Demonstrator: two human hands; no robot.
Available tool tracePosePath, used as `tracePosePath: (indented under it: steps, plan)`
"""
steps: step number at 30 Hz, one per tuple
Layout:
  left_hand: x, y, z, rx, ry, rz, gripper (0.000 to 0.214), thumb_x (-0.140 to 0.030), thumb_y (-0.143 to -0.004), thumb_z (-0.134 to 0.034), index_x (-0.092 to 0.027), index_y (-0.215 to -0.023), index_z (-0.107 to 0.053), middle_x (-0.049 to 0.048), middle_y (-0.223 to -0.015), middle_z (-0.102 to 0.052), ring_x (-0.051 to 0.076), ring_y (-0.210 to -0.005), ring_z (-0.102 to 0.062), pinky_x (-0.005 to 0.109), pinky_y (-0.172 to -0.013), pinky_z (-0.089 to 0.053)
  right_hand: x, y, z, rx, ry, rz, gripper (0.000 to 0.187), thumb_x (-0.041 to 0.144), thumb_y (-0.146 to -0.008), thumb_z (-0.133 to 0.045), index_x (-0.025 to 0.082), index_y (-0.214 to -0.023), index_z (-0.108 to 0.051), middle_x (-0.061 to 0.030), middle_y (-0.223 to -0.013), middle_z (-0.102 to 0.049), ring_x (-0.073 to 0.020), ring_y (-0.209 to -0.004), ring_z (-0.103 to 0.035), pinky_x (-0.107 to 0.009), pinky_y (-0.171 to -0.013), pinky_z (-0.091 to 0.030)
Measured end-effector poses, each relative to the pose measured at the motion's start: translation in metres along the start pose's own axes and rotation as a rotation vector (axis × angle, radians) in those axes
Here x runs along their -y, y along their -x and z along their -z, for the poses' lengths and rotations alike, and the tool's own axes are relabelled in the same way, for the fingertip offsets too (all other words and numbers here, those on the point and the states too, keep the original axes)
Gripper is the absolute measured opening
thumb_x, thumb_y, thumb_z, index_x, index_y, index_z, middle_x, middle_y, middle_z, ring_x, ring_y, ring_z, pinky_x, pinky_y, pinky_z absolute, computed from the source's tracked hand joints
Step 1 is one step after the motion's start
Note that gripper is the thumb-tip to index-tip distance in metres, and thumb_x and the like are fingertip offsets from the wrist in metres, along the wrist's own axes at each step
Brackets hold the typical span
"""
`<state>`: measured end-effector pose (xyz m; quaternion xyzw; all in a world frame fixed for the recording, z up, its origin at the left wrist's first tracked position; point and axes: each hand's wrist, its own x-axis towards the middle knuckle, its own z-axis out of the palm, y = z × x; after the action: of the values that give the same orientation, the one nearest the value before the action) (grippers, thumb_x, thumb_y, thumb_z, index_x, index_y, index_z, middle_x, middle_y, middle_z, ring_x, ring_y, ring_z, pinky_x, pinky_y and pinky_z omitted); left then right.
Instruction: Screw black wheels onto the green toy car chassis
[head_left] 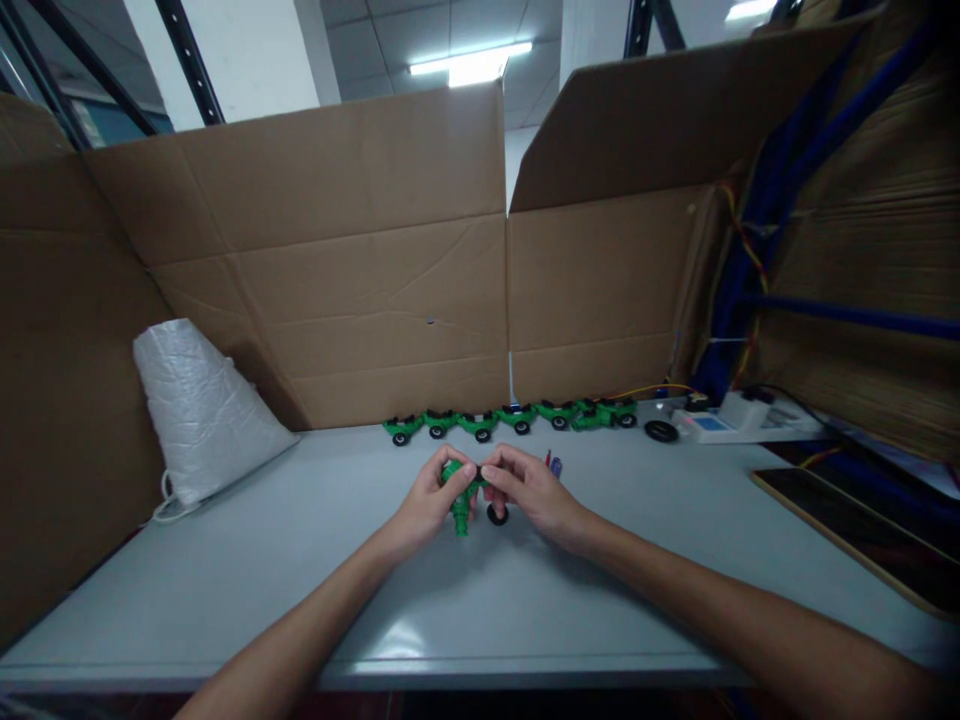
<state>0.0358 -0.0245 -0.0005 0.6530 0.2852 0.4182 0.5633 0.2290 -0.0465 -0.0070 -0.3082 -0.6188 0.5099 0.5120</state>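
Above the middle of the table, my left hand (433, 497) is closed around a green toy vehicle part (460, 507), whose narrow end points down toward me. My right hand (534, 494) meets it from the other side, thumb and fingers pinching a small black piece (481, 474) at the green part's edge. Fingertips hide much of both pieces. A black toy wheel (497, 515) shows just below my right fingers; I cannot tell whether it is attached or lies on the table. Just behind my right hand lie slim tools with red and purple handles (556, 466), partly covered.
Several green toy vehicles (480, 428) with black wheels line the table's back edge before a cardboard wall (360, 290). A black ring (661, 431) and white power strip (739, 425) are at the right, near a dark flat panel (855, 530). A silvery bag (206, 420) stands left.
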Motion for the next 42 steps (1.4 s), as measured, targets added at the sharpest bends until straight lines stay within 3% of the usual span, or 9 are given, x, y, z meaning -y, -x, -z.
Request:
tracePosePath:
  steps: [7,13,19,29,36,42]
  plan:
    - [0.002,-0.003,0.001,-0.039,-0.037,-0.043,0.046,-0.061,-0.09,-0.072,-0.019,-0.094,-0.055,-0.0018,-0.069,-0.065,0.013,-0.055,-0.061,0.022,-0.052,-0.047,-0.003,-0.001,0.001,-0.029,0.051,0.018,0.047,0.067,-0.091,-0.067,0.021,-0.092,-0.059,0.0022,-0.073,-0.064,-0.0125,-0.053,-0.058,-0.027,-0.054,-0.045]
    - [-0.003,-0.004,0.0,-0.088,-0.06,-0.048,0.046,-0.059,-0.087,-0.078,-0.017,-0.096,-0.061,0.0008,-0.076,-0.067,0.014,-0.068,-0.065,0.024,-0.065,-0.05,-0.004,-0.004,0.005,-0.075,0.048,-0.023,0.047,0.066,-0.088,-0.07,0.02,-0.096,-0.064,-0.0002,-0.076,-0.068,-0.0129,-0.055,-0.057,-0.026,-0.053,-0.043]
    - [-0.003,-0.004,0.001,-0.094,-0.068,-0.037,0.047,-0.059,-0.085,-0.079,-0.016,-0.091,-0.063,-0.0018,-0.071,-0.061,0.011,-0.061,-0.056,0.022,-0.06,-0.045,-0.001,-0.005,0.007,-0.098,0.072,-0.021,0.049,0.068,-0.087,-0.07,0.021,-0.095,-0.066,-0.0003,-0.075,-0.067,-0.0128,-0.055,-0.053,-0.027,-0.053,-0.042]
    - [-0.003,-0.006,0.005,-0.045,0.039,0.046,0.049,-0.059,-0.085,-0.079,-0.014,-0.096,-0.066,0.0006,-0.081,-0.06,0.012,-0.071,-0.058,0.022,-0.064,-0.047,0.007,-0.005,0.007,-0.091,0.064,-0.054,0.051,0.07,-0.086,-0.069,0.019,-0.092,-0.065,0.001,-0.073,-0.066,-0.0093,-0.051,-0.047,-0.024,-0.048,-0.033]
    - [0.002,-0.006,0.009,-0.032,0.01,0.058,0.048,-0.059,-0.089,-0.075,-0.016,-0.106,-0.064,0.0002,-0.082,-0.061,0.01,-0.066,-0.056,0.021,-0.06,-0.043,-0.003,-0.008,0.01,-0.064,-0.008,-0.091,0.05,0.068,-0.085,-0.071,0.019,-0.095,-0.067,0.0005,-0.075,-0.067,-0.0094,-0.05,-0.047,-0.023,-0.045,-0.031]
    - [-0.002,-0.002,0.012,0.063,-0.06,0.065,0.057,-0.051,-0.082,-0.085,-0.018,-0.122,-0.06,0.0,-0.084,-0.065,0.008,-0.061,-0.053,0.02,-0.056,-0.037,-0.003,-0.009,0.011,-0.08,-0.011,-0.109,0.053,0.07,-0.082,-0.073,0.019,-0.094,-0.068,0.0005,-0.074,-0.066,-0.0091,-0.05,-0.047,-0.023,-0.045,-0.031]
